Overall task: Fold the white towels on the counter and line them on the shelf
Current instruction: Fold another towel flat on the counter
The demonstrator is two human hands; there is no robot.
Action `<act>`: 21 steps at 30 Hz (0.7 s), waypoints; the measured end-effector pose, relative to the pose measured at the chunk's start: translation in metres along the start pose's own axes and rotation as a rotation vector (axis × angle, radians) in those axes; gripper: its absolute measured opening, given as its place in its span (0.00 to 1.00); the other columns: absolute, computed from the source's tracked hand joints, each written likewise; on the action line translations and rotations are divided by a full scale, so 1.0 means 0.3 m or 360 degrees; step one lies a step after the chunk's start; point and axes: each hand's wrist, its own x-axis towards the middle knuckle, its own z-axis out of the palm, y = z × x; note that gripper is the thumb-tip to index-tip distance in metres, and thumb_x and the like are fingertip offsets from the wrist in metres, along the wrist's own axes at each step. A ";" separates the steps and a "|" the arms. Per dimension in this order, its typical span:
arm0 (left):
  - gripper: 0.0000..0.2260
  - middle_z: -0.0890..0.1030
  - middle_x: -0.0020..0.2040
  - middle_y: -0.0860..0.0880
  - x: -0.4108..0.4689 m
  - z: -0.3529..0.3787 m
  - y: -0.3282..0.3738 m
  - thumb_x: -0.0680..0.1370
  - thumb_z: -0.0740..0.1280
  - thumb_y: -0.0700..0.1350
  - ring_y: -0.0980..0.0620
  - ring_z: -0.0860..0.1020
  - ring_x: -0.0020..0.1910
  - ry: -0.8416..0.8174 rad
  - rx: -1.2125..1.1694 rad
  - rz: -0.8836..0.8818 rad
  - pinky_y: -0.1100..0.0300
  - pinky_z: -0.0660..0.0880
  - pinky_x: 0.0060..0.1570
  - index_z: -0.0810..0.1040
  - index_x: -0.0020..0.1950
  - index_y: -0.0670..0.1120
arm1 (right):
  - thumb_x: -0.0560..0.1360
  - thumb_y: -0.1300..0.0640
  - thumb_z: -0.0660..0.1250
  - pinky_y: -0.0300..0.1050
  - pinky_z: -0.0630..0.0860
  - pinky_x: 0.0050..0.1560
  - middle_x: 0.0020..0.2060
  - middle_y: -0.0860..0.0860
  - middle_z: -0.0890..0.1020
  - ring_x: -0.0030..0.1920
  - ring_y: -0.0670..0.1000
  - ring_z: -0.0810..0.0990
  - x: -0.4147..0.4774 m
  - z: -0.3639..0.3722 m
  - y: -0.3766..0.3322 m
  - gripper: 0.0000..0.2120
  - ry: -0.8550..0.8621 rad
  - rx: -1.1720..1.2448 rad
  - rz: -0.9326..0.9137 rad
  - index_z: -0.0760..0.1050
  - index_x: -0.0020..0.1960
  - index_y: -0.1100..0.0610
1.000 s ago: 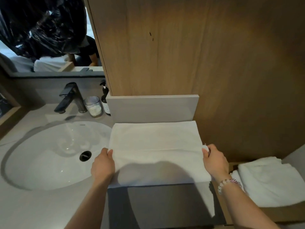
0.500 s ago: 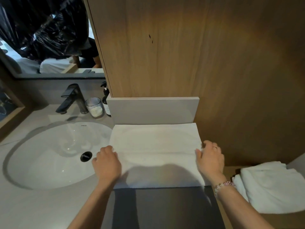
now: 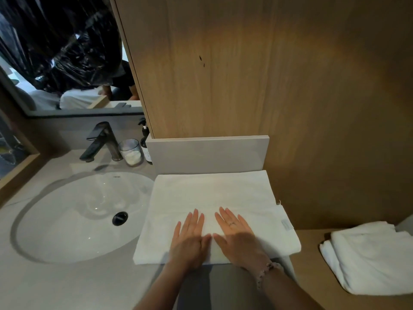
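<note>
Seen from the head camera, a white towel [image 3: 201,193] lies folded flat on the desk [image 3: 55,287], just right of the sink [image 3: 67,220]. The left grip [image 3: 190,240] and right grip [image 3: 237,236] rest side by side on the towel's near half, fingers straight and spread, palms pressing down, pinching nothing. Farther right of the sink, more folded towels [image 3: 368,258] lie on a lower wooden shelf [image 3: 312,276].

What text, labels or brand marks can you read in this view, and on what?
Nothing is legible.
Label on the pump bottle: too blurred to read.
Sewn tag on the flat towel: too small to read.
Small mark on the sink: too small to read.
</note>
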 end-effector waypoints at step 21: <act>0.30 0.36 0.77 0.46 -0.047 -0.073 -0.197 0.81 0.42 0.59 0.50 0.37 0.76 -0.0132 -0.0041 -0.0417 0.56 0.37 0.73 0.36 0.76 0.43 | 0.57 0.28 0.16 0.50 0.28 0.68 0.74 0.47 0.33 0.73 0.49 0.30 -0.038 -0.122 0.247 0.53 -0.0246 -0.0153 0.0488 0.35 0.77 0.49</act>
